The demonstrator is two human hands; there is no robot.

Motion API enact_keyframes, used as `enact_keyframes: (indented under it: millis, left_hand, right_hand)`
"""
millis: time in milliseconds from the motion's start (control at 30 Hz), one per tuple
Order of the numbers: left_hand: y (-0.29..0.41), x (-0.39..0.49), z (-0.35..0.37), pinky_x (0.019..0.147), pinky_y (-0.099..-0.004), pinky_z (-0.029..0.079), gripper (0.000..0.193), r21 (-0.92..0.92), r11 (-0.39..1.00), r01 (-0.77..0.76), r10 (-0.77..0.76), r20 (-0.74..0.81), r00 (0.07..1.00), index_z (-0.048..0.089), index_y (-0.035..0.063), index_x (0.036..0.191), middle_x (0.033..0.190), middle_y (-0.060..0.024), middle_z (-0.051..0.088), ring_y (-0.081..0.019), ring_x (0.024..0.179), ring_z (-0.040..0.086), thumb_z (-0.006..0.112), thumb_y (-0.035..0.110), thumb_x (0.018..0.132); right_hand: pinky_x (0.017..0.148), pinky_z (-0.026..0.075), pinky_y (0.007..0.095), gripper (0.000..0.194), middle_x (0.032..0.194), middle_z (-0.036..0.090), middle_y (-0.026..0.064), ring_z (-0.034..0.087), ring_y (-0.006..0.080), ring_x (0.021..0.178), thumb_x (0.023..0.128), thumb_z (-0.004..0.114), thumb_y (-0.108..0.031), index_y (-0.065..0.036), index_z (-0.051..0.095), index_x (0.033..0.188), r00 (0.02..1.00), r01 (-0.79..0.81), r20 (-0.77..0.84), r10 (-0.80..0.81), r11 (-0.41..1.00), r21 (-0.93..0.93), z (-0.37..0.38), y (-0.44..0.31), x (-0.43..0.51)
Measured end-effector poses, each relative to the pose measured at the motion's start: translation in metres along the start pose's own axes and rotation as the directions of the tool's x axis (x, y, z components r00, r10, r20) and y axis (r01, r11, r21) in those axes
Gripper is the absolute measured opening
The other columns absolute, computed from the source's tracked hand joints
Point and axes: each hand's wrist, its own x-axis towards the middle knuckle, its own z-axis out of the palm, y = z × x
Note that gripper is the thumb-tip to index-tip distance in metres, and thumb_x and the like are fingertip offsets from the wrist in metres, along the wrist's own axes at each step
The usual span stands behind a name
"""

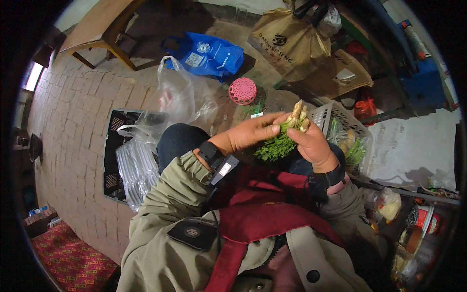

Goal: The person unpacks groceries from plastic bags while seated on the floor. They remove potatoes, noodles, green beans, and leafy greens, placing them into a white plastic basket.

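Both hands hold a bunch of leafy green herbs (277, 148) above my lap. Its pale root ends point up and away from me, while the leaves hang down towards my knees. My left hand (251, 132) grips the stems from the left, thumb across them. On the other side, my right hand (313, 146) closes round the stems just below the roots, its thumb near the left one. A whitish plastic basket (359, 133) stands just right of my right hand, with bagged vegetables inside. Below the herbs is a dark red apron (270, 219).
At left, a black crate (113, 153) holds stacked clear plastic packaging (136, 168). A clear plastic bag (186, 95), a blue bag (215, 54) and a pink perforated basket (242, 91) lie ahead. Farther right stands a large brown bag (288, 43); a wooden table (98, 25) is upper left.
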Motion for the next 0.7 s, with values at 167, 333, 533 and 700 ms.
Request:
enact_keyframes:
  millis: [167, 333, 533, 700]
  left_hand:
    - [0.0093, -0.0033, 0.0063, 0.092, -0.0257, 0.036, 0.056, 0.134, 0.976, 0.169, -0.177, 0.047, 0.983, 0.036, 0.0018, 0.132, 0.116, -0.0036, 0.05, -0.0109, 0.104, 0.045, 0.054, 0.032, 0.089]
    - [0.0079, -0.005, 0.0056, 0.087, -0.0234, 0.041, 0.048, -0.118, 0.985, 0.126, -0.135, -0.07, 0.988, 0.036, -0.0003, 0.129, 0.113, -0.0041, 0.054, -0.0102, 0.101, 0.049, 0.05, 0.026, 0.092]
    - [0.0007, -0.0029, 0.0027, 0.087, -0.0247, 0.042, 0.042, -0.398, 0.902, 0.166, -0.177, 0.009, 0.984, 0.039, 0.0011, 0.128, 0.113, -0.0056, 0.055, -0.0119, 0.101, 0.053, 0.048, 0.021, 0.092]
    - [0.0015, -0.0041, 0.0032, 0.09, -0.028, 0.039, 0.045, -0.472, 0.87, 0.141, -0.142, 0.033, 0.989, 0.039, 0.0025, 0.126, 0.114, -0.0067, 0.052, -0.0138, 0.105, 0.05, 0.053, 0.022, 0.089]
  right_hand:
    - [0.092, 0.036, 0.0286, 0.033, 0.109, 0.054, 0.006, 0.05, 0.0149, 0.102, 0.088, 0.053, -0.02, 0.0, 0.049, 0.114, 0.993, 0.003, -0.114, -0.023, 0.985, -0.175, -0.0044, -0.0044, 0.001]
    - [0.093, 0.037, 0.0282, 0.035, 0.114, 0.054, 0.007, 0.05, 0.0146, 0.104, 0.089, 0.049, -0.015, 0.003, 0.046, 0.119, 0.988, -0.002, -0.154, -0.025, 0.985, -0.174, -0.008, -0.0061, -0.0006]
    - [0.092, 0.037, 0.0289, 0.036, 0.114, 0.054, 0.0076, 0.051, 0.0148, 0.104, 0.086, 0.052, -0.011, 0.003, 0.046, 0.119, 0.988, -0.009, -0.157, 0.005, 1.0, -0.023, -0.0047, -0.0069, -0.0012]
    - [0.087, 0.039, 0.0265, 0.031, 0.105, 0.056, 0.0045, 0.052, 0.0118, 0.095, 0.084, 0.057, -0.011, 0.001, 0.05, 0.112, 0.987, -0.006, -0.163, 0.0, 0.999, -0.034, -0.0037, -0.0057, 0.0006]
